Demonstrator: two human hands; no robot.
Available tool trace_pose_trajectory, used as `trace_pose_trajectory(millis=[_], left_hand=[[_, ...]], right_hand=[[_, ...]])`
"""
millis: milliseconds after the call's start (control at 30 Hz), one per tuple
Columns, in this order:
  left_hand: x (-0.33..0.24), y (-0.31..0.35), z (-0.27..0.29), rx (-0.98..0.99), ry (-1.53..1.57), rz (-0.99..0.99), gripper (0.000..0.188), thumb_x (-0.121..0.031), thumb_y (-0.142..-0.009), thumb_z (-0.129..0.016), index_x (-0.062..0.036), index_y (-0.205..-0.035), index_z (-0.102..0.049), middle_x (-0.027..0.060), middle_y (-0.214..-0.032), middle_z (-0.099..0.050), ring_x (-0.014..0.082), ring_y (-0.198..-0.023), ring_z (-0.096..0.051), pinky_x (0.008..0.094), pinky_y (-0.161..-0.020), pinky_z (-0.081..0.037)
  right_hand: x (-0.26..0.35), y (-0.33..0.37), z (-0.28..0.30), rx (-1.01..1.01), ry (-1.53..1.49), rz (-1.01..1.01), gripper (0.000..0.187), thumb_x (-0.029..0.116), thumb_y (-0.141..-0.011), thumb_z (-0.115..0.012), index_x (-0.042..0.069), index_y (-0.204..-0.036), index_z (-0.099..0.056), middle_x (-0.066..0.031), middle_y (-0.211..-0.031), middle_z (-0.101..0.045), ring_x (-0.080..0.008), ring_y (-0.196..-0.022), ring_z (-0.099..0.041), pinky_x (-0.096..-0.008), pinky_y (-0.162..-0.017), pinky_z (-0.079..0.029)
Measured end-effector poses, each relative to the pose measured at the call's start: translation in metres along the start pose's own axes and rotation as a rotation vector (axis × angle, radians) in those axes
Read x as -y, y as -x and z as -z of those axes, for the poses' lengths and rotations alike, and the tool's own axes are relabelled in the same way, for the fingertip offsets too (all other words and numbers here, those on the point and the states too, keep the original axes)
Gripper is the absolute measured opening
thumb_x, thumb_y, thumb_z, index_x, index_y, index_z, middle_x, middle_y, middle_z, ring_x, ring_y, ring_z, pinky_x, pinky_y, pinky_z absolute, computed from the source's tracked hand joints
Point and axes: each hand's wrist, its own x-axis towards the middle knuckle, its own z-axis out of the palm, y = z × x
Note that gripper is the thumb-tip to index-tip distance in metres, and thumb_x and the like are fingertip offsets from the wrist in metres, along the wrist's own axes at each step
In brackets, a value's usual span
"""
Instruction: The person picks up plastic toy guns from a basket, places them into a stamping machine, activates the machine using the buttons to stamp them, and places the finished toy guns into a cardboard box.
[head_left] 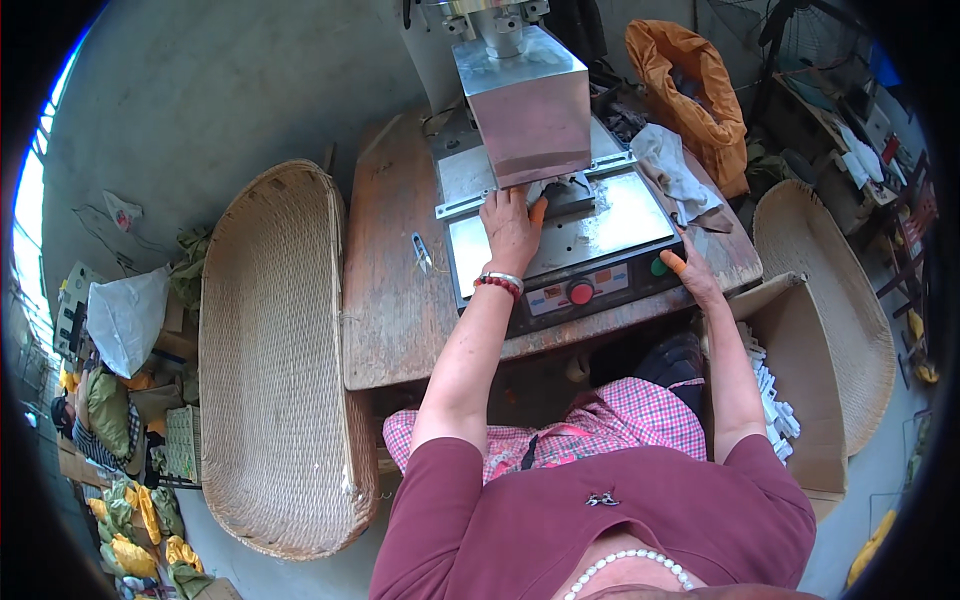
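A benchtop press machine point(530, 120) with a square metal head stands on the wooden table. My left hand point(512, 225) reaches under that head, fingertips at a small pale piece beside the dark metal jig block point(575, 200); its fingers are partly hidden, and what they pinch cannot be made out. An orange finger cot covers one of its fingers. At the machine's front right corner my right hand point(697, 277) rests with its fingers along the side and its orange-covered thumb close to the green button point(658, 267). A red button point(580, 291) sits on the front panel.
Blue-handled thread snips point(421, 252) lie on the wooden table point(385, 300) at left. A long woven basket point(275, 370) stands beside it. To the right are a cardboard box point(800, 350) of white pieces point(768, 395), a grey cloth point(665, 160) and an orange sack point(700, 80).
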Motion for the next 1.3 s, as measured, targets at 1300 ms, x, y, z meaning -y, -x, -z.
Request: trace_pose_trajectory(millis=[1300], left_hand=[[0.230,0.419,0.348,1.099,-0.228,1.270,0.070,-0.040,-0.077,-0.070,-0.0089,-0.134,-0.044,0.0259,-0.120,-0.057,0.0353,-0.114,-0.055,0.0407,-0.096,-0.043]], right_hand=[[-0.002,-0.013,0.010,-0.256,0.386,0.225,0.057,0.032,-0.094,-0.055,0.001,-0.139,-0.039,-0.0138,-0.139,-0.042,-0.0234,-0.128,-0.038,-0.0347,-0.108,-0.025]])
